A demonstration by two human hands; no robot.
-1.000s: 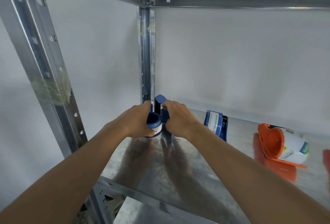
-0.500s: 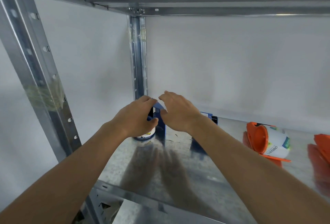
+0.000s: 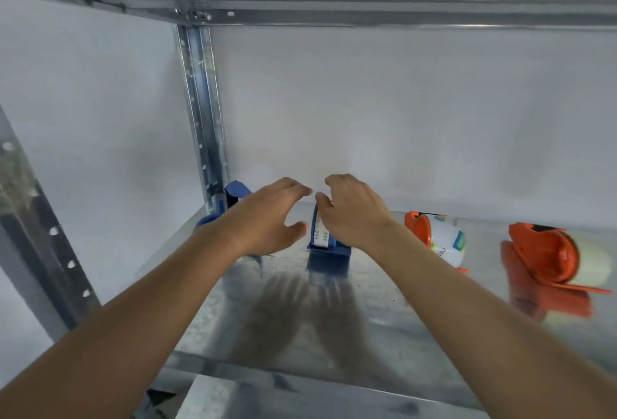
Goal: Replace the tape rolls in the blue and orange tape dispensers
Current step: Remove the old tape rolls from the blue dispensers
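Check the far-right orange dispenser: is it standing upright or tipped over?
Tipped over. The far-right orange dispenser lies on its side on the metal shelf, its round face toward the camera and its pale tape roll sticking out sideways.

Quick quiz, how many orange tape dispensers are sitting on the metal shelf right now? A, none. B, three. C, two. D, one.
C: two show on the shelf to the right of the hands, one orange dispenser beside the right hand, holding a white printed roll, and a second orange dispenser farther right with a pale roll.
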